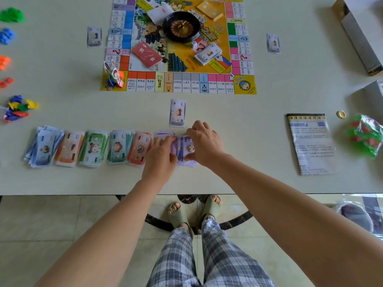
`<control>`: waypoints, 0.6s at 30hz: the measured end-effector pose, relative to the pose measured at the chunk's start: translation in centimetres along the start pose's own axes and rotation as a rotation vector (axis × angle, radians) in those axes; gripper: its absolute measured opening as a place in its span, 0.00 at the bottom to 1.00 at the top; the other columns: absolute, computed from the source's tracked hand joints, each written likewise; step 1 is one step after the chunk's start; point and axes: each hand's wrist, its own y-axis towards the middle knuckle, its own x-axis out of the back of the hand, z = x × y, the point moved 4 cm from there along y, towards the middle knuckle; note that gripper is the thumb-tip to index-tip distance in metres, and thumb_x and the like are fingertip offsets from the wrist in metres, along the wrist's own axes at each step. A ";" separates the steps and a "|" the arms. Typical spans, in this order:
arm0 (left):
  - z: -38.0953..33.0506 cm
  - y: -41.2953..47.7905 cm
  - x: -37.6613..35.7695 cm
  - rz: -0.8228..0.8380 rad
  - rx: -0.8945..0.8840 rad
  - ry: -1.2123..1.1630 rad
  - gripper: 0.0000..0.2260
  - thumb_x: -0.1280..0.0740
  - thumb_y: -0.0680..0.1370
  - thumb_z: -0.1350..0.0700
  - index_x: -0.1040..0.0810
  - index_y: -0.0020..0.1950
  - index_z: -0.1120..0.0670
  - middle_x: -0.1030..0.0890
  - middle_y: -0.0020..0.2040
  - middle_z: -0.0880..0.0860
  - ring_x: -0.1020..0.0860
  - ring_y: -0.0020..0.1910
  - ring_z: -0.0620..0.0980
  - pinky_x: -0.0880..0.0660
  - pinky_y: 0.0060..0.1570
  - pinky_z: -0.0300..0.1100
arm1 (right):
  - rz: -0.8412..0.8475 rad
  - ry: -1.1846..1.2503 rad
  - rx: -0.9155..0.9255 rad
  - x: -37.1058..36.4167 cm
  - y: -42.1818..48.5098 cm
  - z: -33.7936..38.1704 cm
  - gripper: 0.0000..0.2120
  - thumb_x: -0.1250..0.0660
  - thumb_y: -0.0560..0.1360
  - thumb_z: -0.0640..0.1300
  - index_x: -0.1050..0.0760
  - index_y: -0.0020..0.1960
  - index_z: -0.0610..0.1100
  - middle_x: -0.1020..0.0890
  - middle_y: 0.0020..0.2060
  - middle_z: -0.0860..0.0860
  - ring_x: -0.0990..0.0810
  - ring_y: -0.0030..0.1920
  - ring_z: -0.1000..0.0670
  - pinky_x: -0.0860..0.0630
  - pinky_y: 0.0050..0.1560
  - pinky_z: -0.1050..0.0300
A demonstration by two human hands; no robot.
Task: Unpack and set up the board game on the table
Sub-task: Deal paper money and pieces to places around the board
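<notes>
- Close to the front edge of the pale bench (248, 162), the left hand (159, 156) and the right hand (204, 141) both curl over the stack of purple paper banknotes (183, 149). The left hand grips its left side. The right hand pinches its right side, thumb at the near corner.
- Left of that stack, along the same edge, sits a row of note piles, each just beside the next: red-orange pile (138, 150), teal pile (118, 149), green pile (93, 149), pale orange pile (69, 149), blue pile (44, 148).
- Just beyond the hands lies a single grey banknote (177, 112), apart from the stack.
- Towards the right edge lie a printed instruction sheet (310, 143), a small gold coin (341, 114) and a clear bag of green and red pieces (365, 135).
- Near the left edge lies a heap of mixed coloured plastic pieces (18, 108).
- Farther in, mid-bench, the square colourful game board (186, 82) lies flat. A black roulette wheel (181, 26) and a red card deck (147, 54) rest on it.
</notes>
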 end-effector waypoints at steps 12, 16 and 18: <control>-0.1 0.2 0.0 0.040 0.017 0.008 0.16 0.35 0.77 0.60 0.28 0.65 0.58 0.25 0.57 0.59 0.26 0.56 0.56 0.29 0.52 0.45 | -0.033 0.405 -0.106 -1.0 -0.4 0.0 0.37 0.22 0.65 0.39 0.37 0.67 0.42 0.30 0.56 0.41 0.24 0.50 0.40 0.26 0.47 0.51; 0.2 0.2 0.0 0.076 0.037 -0.025 0.18 0.36 0.78 0.61 0.31 0.68 0.56 0.26 0.59 0.58 0.27 0.56 0.54 0.28 0.53 0.44 | 0.025 0.685 -0.208 -0.8 -0.3 -1.4 0.37 0.22 0.62 0.35 0.35 0.66 0.44 0.24 0.48 0.44 0.25 0.44 0.46 0.29 0.41 0.57; 0.2 0.3 0.1 0.094 0.056 -0.047 0.18 0.38 0.79 0.61 0.31 0.69 0.56 0.27 0.58 0.58 0.26 0.53 0.54 0.27 0.52 0.45 | 0.043 0.824 -0.275 -0.5 -0.3 -2.7 0.31 0.21 0.61 0.34 0.29 0.60 0.43 0.22 0.44 0.47 0.24 0.42 0.48 0.25 0.41 0.55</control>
